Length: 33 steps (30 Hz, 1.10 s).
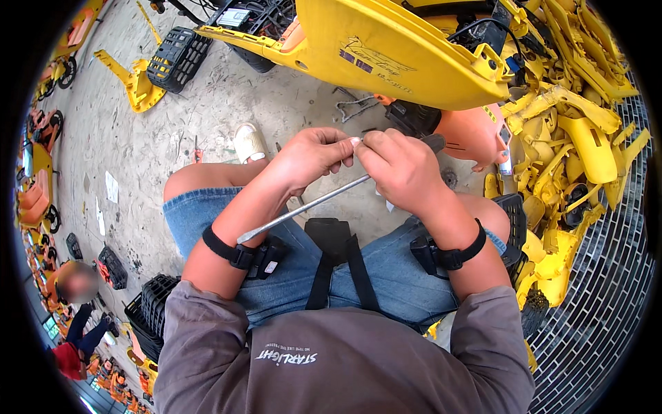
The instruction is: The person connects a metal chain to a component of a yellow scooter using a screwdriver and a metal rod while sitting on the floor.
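Observation:
My right hand is closed around a flat-bladed screwdriver. Its dark handle end sticks out past my fist, and the metal shaft slants down to the left over my left forearm. Against the right hand's fingertips, my left hand is closed in a pinch. Whatever lies between those fingertips is too small or hidden to name. Just beyond both hands stands a large yellow body panel of a scooter-like vehicle. An orange shell part with a black piece beside it sits below that panel, right of my hands.
A heap of yellow plastic parts fills the right side by a dark tiled surface. A black basket and a yellow part lie on the concrete floor at far left. Orange vehicles and another person are along the left.

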Motion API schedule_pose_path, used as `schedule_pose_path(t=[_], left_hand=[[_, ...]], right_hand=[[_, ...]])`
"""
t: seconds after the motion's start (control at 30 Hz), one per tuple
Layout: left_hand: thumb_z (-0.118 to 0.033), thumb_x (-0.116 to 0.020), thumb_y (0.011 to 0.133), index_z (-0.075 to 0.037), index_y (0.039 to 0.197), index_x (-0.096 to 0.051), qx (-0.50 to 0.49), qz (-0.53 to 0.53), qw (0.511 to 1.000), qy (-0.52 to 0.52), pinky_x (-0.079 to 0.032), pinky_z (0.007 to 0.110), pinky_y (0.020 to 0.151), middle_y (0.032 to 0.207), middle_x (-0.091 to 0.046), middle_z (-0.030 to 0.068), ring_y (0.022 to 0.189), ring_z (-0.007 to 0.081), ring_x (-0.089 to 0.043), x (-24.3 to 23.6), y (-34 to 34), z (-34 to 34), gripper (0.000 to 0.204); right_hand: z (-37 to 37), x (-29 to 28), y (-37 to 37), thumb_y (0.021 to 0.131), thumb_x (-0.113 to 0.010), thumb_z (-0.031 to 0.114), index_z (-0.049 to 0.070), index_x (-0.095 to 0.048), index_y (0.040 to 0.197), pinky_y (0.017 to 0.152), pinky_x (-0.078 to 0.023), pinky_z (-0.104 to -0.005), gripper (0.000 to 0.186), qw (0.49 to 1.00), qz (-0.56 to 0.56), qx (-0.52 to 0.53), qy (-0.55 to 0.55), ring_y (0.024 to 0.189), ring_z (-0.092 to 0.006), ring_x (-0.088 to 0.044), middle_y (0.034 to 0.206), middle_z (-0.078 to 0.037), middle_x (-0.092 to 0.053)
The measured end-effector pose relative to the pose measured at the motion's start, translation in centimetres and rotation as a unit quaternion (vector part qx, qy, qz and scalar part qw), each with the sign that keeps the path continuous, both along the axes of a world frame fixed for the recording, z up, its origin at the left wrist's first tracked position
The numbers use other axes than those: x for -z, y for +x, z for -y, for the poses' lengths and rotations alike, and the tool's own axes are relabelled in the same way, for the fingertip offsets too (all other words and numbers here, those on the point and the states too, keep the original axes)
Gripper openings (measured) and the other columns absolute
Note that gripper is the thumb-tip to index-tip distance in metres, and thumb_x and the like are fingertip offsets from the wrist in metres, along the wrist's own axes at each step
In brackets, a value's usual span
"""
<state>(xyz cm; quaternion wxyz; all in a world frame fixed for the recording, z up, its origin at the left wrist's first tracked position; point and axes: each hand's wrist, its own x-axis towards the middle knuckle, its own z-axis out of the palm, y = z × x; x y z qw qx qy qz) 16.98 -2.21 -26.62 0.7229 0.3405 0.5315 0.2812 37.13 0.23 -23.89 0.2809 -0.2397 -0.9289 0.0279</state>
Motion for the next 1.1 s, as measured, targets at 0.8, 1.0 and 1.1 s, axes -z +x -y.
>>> schedule_pose_path(t=[0.8, 1.0, 1.1], left_hand=[[-0.024, -0.065, 0.100, 0.001, 0.111, -0.069, 0.022, 0.070, 0.989, 0.130, -0.051, 0.027, 0.079, 0.092, -0.068, 0.0031, 0.085, 0.0108, -0.060, -1.3, -1.6, 0.1, 0.027], [-0.019, -0.072, 0.095, 0.001, 0.109, -0.070, 0.033, 0.029, 0.987, 0.155, -0.052, 0.027, 0.079, 0.093, -0.070, 0.0035, 0.086, 0.0109, -0.062, -1.4, -1.5, 0.5, 0.024], [-0.019, -0.074, 0.093, 0.001, 0.108, -0.071, 0.051, -0.037, 0.978, 0.197, -0.052, 0.027, 0.077, 0.093, -0.070, 0.0038, 0.086, 0.0107, -0.063, -1.2, -1.4, 0.5, 0.025]], right_hand=[[-0.4, -0.3, 0.9, 0.089, -0.077, 0.017, 0.001, -0.068, 0.107, 0.073, -0.048, -0.0275, 0.025, 0.752, -0.175, 0.104, -0.627, 0.083, -0.0099, -0.057, 0.091, -0.004, -0.065], [-0.8, -1.1, 0.6, 0.089, -0.078, 0.022, -0.001, -0.068, 0.103, 0.074, -0.046, -0.0261, 0.028, 0.773, -0.107, 0.112, -0.615, 0.082, -0.0087, -0.055, 0.089, -0.003, -0.063], [-1.0, -1.4, 0.8, 0.088, -0.079, 0.023, 0.000, -0.069, 0.100, 0.072, -0.046, -0.0278, 0.028, 0.786, -0.073, 0.118, -0.603, 0.081, -0.0100, -0.055, 0.089, -0.004, -0.062]])
